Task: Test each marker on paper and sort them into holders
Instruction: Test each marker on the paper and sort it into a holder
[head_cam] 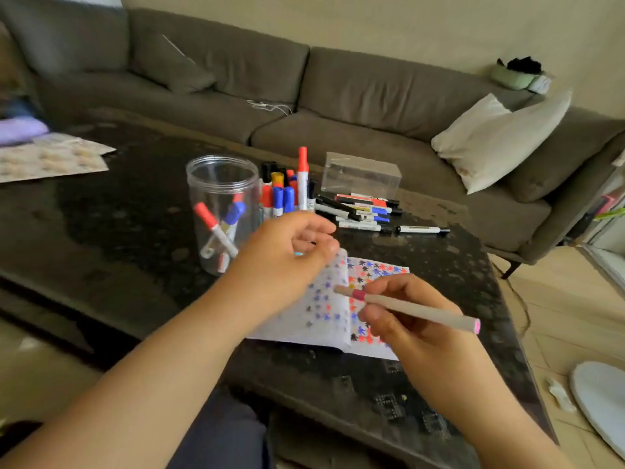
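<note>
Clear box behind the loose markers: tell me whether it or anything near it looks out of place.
The clear box appears to hold nothing, while a heap of markers lies loose on the table in front of it. The round jar holds only a few, leaning crosswise.

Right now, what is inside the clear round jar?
The clear round jar holds a red-capped marker, a blue-capped marker and at least one more; overlap and glare hide the exact count.
</note>
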